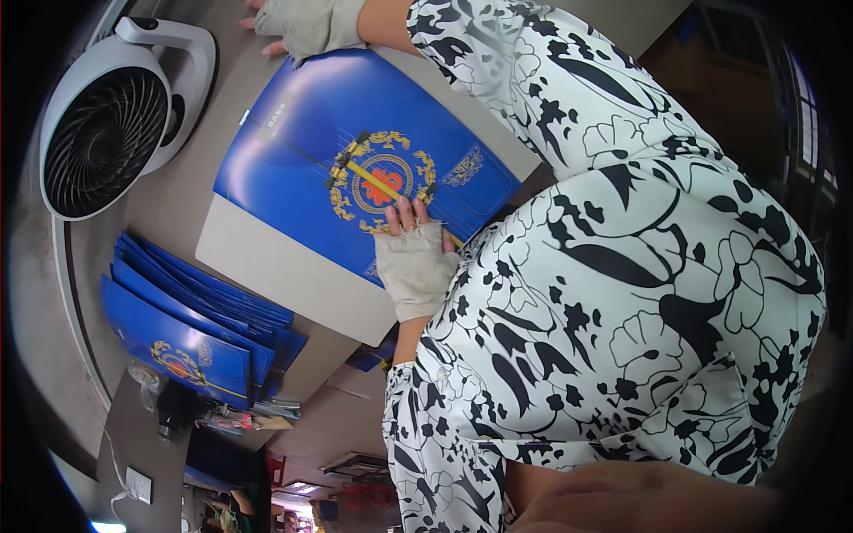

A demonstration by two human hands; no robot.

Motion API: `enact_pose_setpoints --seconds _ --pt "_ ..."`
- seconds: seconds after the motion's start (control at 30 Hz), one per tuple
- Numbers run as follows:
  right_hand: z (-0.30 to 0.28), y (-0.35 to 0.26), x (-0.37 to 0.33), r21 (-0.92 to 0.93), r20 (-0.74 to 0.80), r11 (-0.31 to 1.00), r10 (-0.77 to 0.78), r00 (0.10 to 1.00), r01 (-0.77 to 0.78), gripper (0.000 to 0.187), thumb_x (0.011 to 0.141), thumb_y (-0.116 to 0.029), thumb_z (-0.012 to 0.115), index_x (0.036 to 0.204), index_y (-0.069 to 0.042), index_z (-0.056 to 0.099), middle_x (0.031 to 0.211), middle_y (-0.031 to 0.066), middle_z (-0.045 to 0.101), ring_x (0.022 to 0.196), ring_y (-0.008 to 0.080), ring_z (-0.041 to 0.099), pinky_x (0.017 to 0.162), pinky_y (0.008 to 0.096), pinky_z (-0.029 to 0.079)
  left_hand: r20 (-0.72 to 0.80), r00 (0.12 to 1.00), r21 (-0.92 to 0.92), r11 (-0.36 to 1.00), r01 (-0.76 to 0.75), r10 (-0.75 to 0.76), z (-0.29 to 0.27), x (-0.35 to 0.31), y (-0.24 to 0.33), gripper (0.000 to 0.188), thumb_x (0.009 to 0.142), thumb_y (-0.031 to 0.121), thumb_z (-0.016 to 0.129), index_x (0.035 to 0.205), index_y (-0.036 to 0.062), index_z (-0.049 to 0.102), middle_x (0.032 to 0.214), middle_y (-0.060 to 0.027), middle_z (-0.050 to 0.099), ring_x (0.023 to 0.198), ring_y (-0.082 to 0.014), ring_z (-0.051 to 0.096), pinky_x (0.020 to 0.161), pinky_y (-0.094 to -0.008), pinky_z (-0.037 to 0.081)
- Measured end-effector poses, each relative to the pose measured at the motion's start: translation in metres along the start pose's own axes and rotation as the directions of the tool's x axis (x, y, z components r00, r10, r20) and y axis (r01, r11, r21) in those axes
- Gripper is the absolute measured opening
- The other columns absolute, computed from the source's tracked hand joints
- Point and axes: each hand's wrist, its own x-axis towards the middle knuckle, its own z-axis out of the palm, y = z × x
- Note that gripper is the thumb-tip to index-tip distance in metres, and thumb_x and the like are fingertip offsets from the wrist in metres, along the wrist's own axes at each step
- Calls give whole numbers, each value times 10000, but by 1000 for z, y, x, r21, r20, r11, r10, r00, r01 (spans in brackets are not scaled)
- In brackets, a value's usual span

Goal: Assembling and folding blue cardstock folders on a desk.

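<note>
The left hand (416, 266) lay flat on the glossy blue cover (298, 164), fingers curled round nothing; the right hand (311, 24), also unclenched, was at its edge. Uneven pressure could have skewed the cover on the pale board (293, 271) — or a wide sweep toppled the fan (107, 133).

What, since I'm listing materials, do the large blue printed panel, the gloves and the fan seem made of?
Large blue printed panel: probably laminated card or plastic; glossy, with a broad glare.
Gloves: likely cloth, perhaps cotton; matte, with soft wrinkles and frayed-looking edges.
Fan: likely hard plastic; smooth white surfaces with rounded edges.
</note>
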Motion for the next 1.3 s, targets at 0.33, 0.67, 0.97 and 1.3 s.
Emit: enact_pose_setpoints --seconds 0.33,0.67,0.97,1.3 --pt "59 -2 19 -88 -138 980 168 976 -181 689 1005 -475 519 1526 -27 466 1618 225 409 1523 370 354 1232 589 251 -162 987 21 1000 -18 21 -28 4 -5 703 916 337 595 1518 -5 475 1625 -253 391 1523 -442 338 1218 -597 234" --pt "110 -110 -178 162 155 985 32 987 -58 773 910 -570 634 1534 -135 490 1648 161 382 1540 337 325 1242 592 221 -237 971 59 998 31 -16 -19 6 -63 643 919 290 626 1473 -19 526 1574 -266 455 1497 -428 382 1209 -554 304" --pt "124 -148 -323 24 272 974 211 939 -226 796 920 -559 609 1517 -48 477 1615 198 424 1531 340 357 1215 589 263 -66 997 86 995 55 -50 -28 1 -69 1138 732 682 794 1532 -40 428 1557 -397 378 1491 -547 314 1239 -557 254" --pt "206 -61 -189 -135 115 790 612 782 -598 742 1021 -549 480 1631 -158 319 1714 102 267 1578 298 246 1242 572 206 -232 951 -388 916 103 -206 -35 -33 -49 527 761 88 646 1286 54 681 1243 -210 706 1208 -351 663 1021 -430 511"
